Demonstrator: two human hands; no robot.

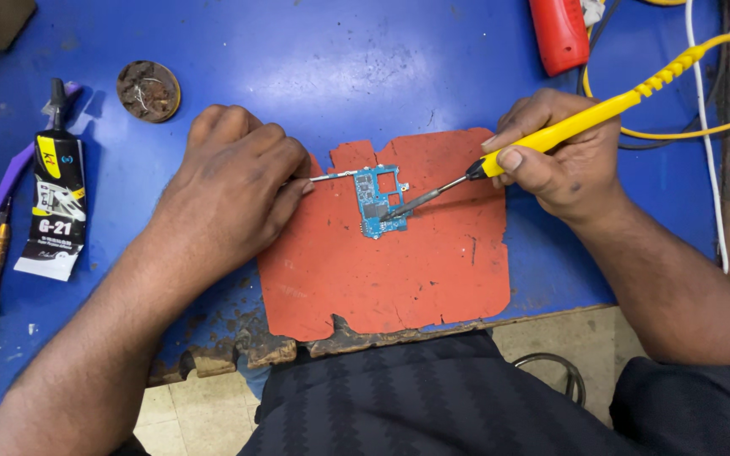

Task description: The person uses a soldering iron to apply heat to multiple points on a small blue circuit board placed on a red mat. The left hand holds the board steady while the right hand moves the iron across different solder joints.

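Right hand: the right hand (559, 156) grips a yellow soldering iron (551, 135) like a pen, its tip touching the lower part of the circuit board (378, 203).
Left hand: the left hand (234, 181), curled, pinches thin tweezers (335, 176) against the board's top edge.
Board: on the orange mat (399, 270) by the near edge of the blue worktop (340, 67).
Progress: soldering looks under way; the joint itself is too small to judge.
Left edge: a glue tube (57, 207), untouched.
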